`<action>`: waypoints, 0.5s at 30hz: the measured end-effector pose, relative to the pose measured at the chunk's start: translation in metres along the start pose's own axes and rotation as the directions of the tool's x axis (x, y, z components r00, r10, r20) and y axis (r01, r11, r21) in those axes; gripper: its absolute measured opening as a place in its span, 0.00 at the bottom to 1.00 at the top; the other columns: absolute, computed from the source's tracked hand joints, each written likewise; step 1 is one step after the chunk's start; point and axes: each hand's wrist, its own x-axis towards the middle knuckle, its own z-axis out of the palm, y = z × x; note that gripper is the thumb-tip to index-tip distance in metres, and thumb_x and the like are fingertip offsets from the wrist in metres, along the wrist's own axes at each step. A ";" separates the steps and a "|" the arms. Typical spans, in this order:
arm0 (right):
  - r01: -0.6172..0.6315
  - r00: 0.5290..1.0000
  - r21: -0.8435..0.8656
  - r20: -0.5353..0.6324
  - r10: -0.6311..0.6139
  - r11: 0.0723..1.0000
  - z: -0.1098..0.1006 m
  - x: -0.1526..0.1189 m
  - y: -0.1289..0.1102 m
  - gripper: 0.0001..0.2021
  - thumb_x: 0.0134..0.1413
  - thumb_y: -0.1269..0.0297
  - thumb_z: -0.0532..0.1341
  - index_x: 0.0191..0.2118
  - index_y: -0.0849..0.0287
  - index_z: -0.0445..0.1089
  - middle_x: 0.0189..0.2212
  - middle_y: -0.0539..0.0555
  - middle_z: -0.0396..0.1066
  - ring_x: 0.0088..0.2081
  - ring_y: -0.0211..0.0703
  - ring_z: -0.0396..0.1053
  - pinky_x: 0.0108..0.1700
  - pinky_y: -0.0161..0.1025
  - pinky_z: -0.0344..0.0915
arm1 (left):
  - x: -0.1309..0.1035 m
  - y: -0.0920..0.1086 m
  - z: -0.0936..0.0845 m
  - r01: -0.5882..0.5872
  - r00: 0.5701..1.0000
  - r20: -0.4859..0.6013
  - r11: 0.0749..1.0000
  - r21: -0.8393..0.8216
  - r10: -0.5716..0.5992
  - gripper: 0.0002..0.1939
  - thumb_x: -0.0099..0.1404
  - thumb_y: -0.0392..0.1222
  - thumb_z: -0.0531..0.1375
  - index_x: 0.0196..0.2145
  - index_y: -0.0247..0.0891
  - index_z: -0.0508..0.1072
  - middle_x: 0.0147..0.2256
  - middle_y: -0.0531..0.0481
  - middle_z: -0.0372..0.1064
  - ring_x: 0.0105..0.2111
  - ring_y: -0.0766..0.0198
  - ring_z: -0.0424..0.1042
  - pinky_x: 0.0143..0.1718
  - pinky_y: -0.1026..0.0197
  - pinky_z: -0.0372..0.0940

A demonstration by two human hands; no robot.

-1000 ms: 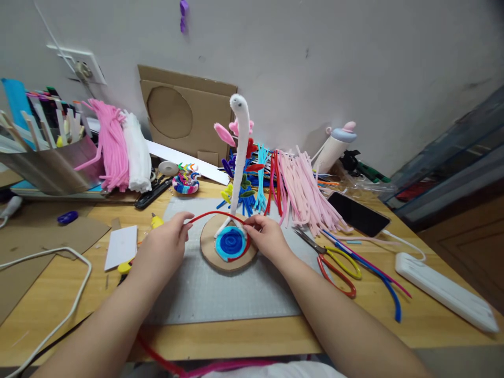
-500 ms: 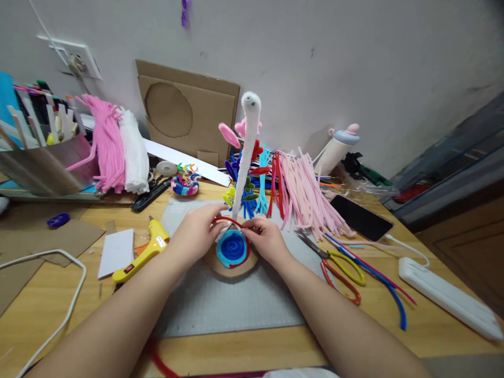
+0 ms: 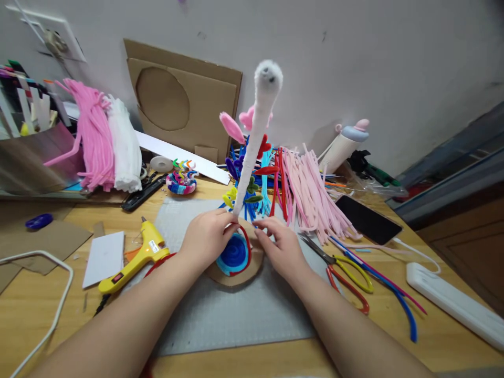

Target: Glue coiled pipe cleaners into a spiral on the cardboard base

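A round cardboard base (image 3: 246, 275) lies flat, bearing a blue coil (image 3: 235, 253) of chenille stem with a light blue ring around it. A red chenille stem (image 3: 249, 242) edges the ring on its right and top. At the coil's upper left, my left hand (image 3: 208, 236) is closed, its fingers pressing the red stem; the fingertips are partly hidden. My right hand (image 3: 281, 244) hovers at the base's right edge, fingers apart and holding nothing. Behind the coil rises a white fuzzy post (image 3: 254, 142), leaning right, with coloured fuzzy leaves around it.
A grey cutting mat (image 3: 232, 325) lies underneath. To the left are a yellow glue gun (image 3: 145, 252) and a white card (image 3: 104, 258). Scissors (image 3: 334, 262), loose stems, a phone (image 3: 368, 219) and a power strip (image 3: 452, 302) lie right. Pink stem bundles (image 3: 311, 194) lie behind.
My right hand has let go of the red stem and moved right. The red stem now lies along the ring's upper right, where it was stretched between both hands. The view has shifted slightly.
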 end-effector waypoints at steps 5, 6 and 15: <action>0.365 0.900 -0.338 0.367 -0.235 0.867 -0.029 -0.030 -0.023 0.13 0.63 0.67 0.54 0.50 0.53 0.70 0.47 0.54 0.73 0.50 0.48 0.65 0.54 0.52 0.50 | 0.001 -0.001 0.009 0.022 0.999 -0.029 1.000 0.004 -0.022 0.07 0.64 0.40 0.57 0.35 0.42 0.75 0.35 0.49 0.74 0.37 0.59 0.72 0.38 0.59 0.62; 0.391 0.889 -0.362 0.385 -0.246 0.847 -0.030 -0.034 -0.024 0.14 0.63 0.68 0.54 0.51 0.52 0.69 0.49 0.54 0.72 0.51 0.47 0.65 0.56 0.53 0.47 | 0.001 0.000 0.010 0.025 0.999 -0.034 1.000 0.003 -0.025 0.07 0.64 0.40 0.57 0.35 0.41 0.75 0.36 0.49 0.74 0.38 0.58 0.72 0.39 0.59 0.62; 0.430 0.864 -0.399 0.442 -0.241 0.810 -0.025 -0.039 -0.013 0.16 0.63 0.68 0.52 0.55 0.53 0.65 0.54 0.52 0.68 0.58 0.48 0.60 0.61 0.58 0.28 | 0.003 -0.001 0.014 0.050 0.997 -0.052 0.999 -0.010 -0.050 0.04 0.63 0.40 0.58 0.34 0.40 0.73 0.34 0.49 0.73 0.38 0.57 0.70 0.40 0.57 0.61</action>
